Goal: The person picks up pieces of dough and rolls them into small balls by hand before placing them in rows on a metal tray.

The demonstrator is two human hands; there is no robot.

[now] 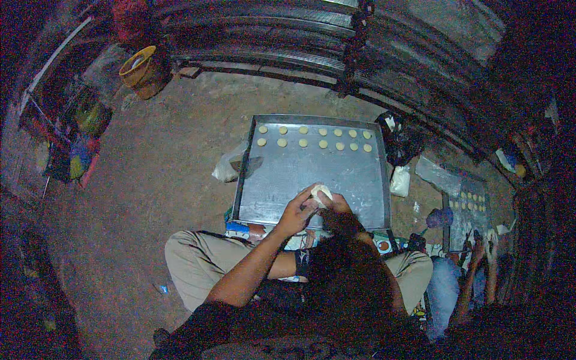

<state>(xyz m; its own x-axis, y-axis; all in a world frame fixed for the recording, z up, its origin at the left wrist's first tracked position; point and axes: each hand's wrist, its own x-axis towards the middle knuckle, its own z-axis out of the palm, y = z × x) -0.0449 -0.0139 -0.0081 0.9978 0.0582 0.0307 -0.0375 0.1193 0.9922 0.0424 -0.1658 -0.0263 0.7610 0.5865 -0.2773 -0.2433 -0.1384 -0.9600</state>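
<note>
Over the near part of a large metal tray point(282, 180), a pale lump of dough point(321, 192) is held between my two hands. My left hand point(294, 216) has its fingers closed around the left side of the lump. From the other side, my right hand point(337, 207) grips it with curled fingers; a dark shape hides part of this hand and forearm. Small flattened dough rounds point(303, 143) lie in two rows along the tray's far end. White smears, like flour, mark the tray's right half.
A white plastic bag point(227, 168) lies left of the tray. To its right are a black bag point(401, 138) and a white packet point(400, 181). At far right, another person's hands point(480, 246) are over a second tray point(462, 225). A yellow bucket point(144, 75) stands back left.
</note>
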